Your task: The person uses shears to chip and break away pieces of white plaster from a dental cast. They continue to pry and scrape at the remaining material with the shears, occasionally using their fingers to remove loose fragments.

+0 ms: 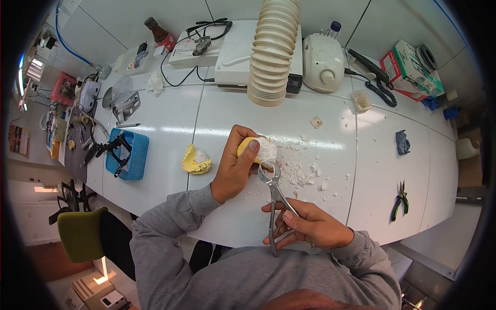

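Observation:
My left hand [233, 169] is wrapped round a yellow and white plaster dental cast [267, 150], its white side facing right. In my right hand [321, 226] are metal plaster nippers [275, 192], their handles spread between my fingers and thumb. The jaws are right at the lower edge of the cast. White plaster chips and crumbs [295, 170] are scattered on the table to the right of the cast. Left of my left hand lies another yellow dental cast [192, 161] with a toothed rim.
A ribbed suction hose [273, 51] hangs over the table's back. A blue basket [137, 160] holding a black device stands left. Green-handled pliers [399, 202] and a blue-grey lump [402, 143] lie right. Behind are a white control box [323, 64] and a glove box [413, 70].

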